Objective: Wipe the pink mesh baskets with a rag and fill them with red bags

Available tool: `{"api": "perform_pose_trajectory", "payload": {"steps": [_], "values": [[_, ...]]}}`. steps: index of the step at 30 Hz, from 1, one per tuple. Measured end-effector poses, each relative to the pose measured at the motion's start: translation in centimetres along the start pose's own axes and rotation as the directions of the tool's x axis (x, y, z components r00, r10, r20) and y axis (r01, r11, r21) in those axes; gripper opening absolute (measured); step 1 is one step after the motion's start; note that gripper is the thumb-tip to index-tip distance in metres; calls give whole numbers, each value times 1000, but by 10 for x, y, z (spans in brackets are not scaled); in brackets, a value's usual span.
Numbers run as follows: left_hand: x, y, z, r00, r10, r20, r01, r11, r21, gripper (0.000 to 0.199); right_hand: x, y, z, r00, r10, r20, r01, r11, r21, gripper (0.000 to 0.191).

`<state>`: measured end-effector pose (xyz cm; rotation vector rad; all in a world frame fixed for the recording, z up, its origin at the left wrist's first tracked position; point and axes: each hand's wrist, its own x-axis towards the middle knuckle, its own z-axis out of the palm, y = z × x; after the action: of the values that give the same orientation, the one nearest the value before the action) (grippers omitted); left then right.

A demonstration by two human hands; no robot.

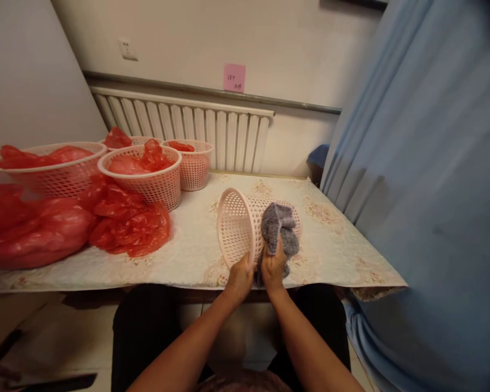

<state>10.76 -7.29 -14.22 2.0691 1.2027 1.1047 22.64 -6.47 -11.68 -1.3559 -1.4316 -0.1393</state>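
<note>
A pale pink perforated basket (234, 226) lies on its side near the table's front edge, its mouth facing left. The fingers of my left hand (240, 276) are closed on its rim at the lower side. Bunched in my right hand (273, 267) is a grey cloth (273, 222), pressed against the outside wall of the basket. Part of the cloth hangs below and to the right of that hand. The basket's base is partly hidden behind the cloth.
Several baskets holding red plastic bags stand at the back left, one basket (173, 185) nearest. Crumpled red bags (133, 223) lie before them on the flowered tablecloth (326, 256). A radiator (228, 136) stands behind; a blue curtain (424, 163) hangs right.
</note>
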Motion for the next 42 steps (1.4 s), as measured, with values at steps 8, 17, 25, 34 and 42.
{"api": "perform_pose_trajectory", "payload": {"steps": [8, 17, 25, 34, 42], "values": [[-20, -15, 0, 998, 52, -21, -50, 997, 58, 23, 52, -51, -9, 976, -199, 89, 181, 968, 173, 44], [-36, -28, 17, 995, 29, 91, -43, 986, 161, 19, 131, -39, -5, 946, -26, 324, 66, 991, -113, 25], [6, 52, -21, 990, -121, 71, 139, 910, -390, 39, 119, -33, 1, 968, -65, 243, 77, 996, -42, 23], [72, 94, -33, 983, -181, -22, 93, 600, -795, 38, 135, -1, -4, 927, 67, 368, -18, 990, -137, 23], [46, 89, -26, 993, -115, 12, 93, 731, -676, 48, 150, 83, -38, 895, 408, 180, -346, 890, -298, 36]]}}
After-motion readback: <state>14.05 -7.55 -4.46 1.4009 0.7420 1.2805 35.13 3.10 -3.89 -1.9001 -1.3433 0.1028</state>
